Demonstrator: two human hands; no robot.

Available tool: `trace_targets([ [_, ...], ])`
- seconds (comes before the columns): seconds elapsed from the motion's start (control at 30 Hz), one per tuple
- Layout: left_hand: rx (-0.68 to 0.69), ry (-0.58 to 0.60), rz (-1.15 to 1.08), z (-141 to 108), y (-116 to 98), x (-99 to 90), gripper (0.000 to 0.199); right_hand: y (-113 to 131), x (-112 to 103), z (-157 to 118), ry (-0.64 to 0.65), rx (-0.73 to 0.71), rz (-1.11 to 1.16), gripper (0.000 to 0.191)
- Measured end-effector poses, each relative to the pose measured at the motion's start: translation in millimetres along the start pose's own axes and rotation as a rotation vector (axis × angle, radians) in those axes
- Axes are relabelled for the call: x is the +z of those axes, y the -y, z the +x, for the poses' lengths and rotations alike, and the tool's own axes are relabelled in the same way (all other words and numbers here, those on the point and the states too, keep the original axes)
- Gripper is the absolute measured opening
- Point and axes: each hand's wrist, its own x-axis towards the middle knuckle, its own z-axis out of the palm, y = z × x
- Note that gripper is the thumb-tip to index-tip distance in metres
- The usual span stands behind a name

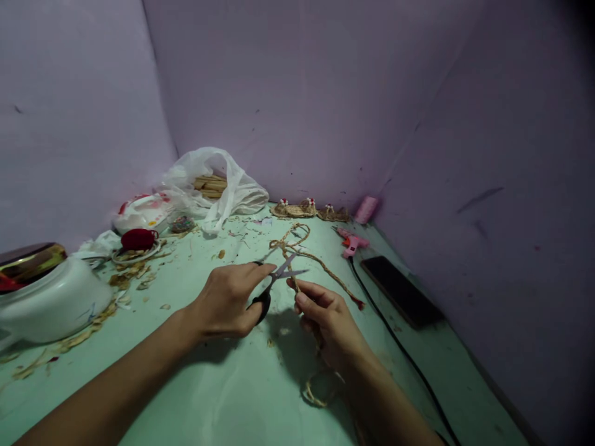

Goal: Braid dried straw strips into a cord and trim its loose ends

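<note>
My left hand (232,300) grips the black handles of a pair of scissors (280,272), its blades spread apart around a strand of braided cord (297,238). The tan cord is pinched between the thumb and fingers of my right hand (328,316), just below the blades. From there it loops on the tabletop, and one end with a reddish tip lies to the right. Another bit of cord curls under my right wrist. Whether the blades touch the strand I cannot tell.
A pink glue gun (353,241) with a black cable and a dark phone (402,291) lie at right. Along the back are a pink thread spool (366,209), woven pieces (294,210) and a white plastic bag (242,192). A white pot (60,303) and scraps occupy the left.
</note>
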Motion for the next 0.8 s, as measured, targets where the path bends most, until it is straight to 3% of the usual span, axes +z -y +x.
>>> trace_targets([
  [0.17,0.049,0.171,0.193,0.7,-1.9,-9.0,0.060,2.5,-0.1,-0.3,-0.065,0.013,-0.027,0.032],
  [0.27,0.088,0.161,0.234,-1.0,0.8,-9.5,0.059,2.6,-3.0,1.3,-0.063,0.019,-0.036,0.027],
  [0.47,0.158,0.019,0.260,-3.3,5.7,-5.4,0.058,6.9,-4.4,1.7,-0.010,0.056,0.051,0.029],
  [0.8,0.116,0.164,0.208,-2.5,2.6,-7.5,0.060,6.1,-7.7,1.7,0.019,0.011,-0.067,0.025],
])
